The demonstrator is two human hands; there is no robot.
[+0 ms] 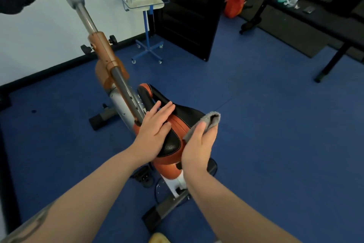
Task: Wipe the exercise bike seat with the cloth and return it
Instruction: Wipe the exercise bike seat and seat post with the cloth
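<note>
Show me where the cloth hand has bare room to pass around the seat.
Bare blue floor lies right of the seat and the right hand holding the cloth. Crowded on the left: the left hand rests on the seat beside the bike post.

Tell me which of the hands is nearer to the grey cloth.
Right. The right hand grips the grey cloth at the right edge of the bike seat; the left hand lies flat on the seat, beside it.

left hand [155, 124] flat on seat [185, 116] | right hand [199, 144] grips grey cloth [208, 122] against seat's right edge
</note>
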